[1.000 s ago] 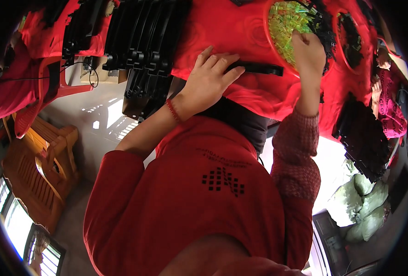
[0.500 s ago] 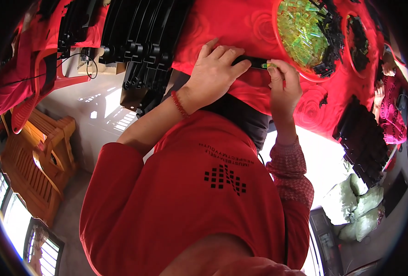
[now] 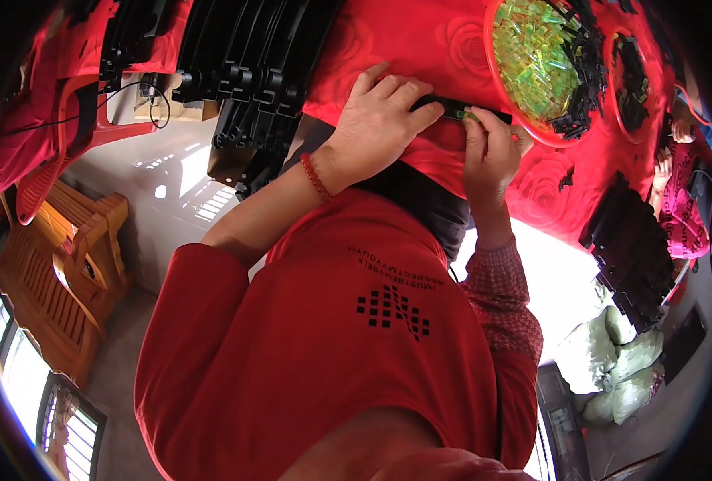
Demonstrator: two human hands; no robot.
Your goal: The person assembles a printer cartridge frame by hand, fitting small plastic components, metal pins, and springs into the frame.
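Note:
A long black plastic strip (image 3: 451, 104) lies across the near part of the red table. My left hand (image 3: 378, 116) closes on its left end, thumb toward the middle and the other fingers bent over the far side. My right hand (image 3: 491, 156) pinches a small yellow-green translucent piece (image 3: 469, 115) with thumb and forefinger, right against the strip's face. Whether the piece sits in the strip cannot be seen under the fingertips. Just beyond my right hand stands a red basin (image 3: 496, 88) holding many yellow-green pieces (image 3: 532, 60) and small black parts (image 3: 584, 80).
Long black strips are stacked at the left (image 3: 252, 72), and another black stack (image 3: 629, 240) lies at the right table edge. A second red-rimmed container (image 3: 612, 96) holds black parts. Another person's hand (image 3: 662, 164) shows at far right. Pale sacks (image 3: 625, 361) rest on the floor.
My right fingers have shifted slightly and now press the yellow-green piece closer against the strip, covering more of it. The left hand keeps its hold. The whole view has moved a little.

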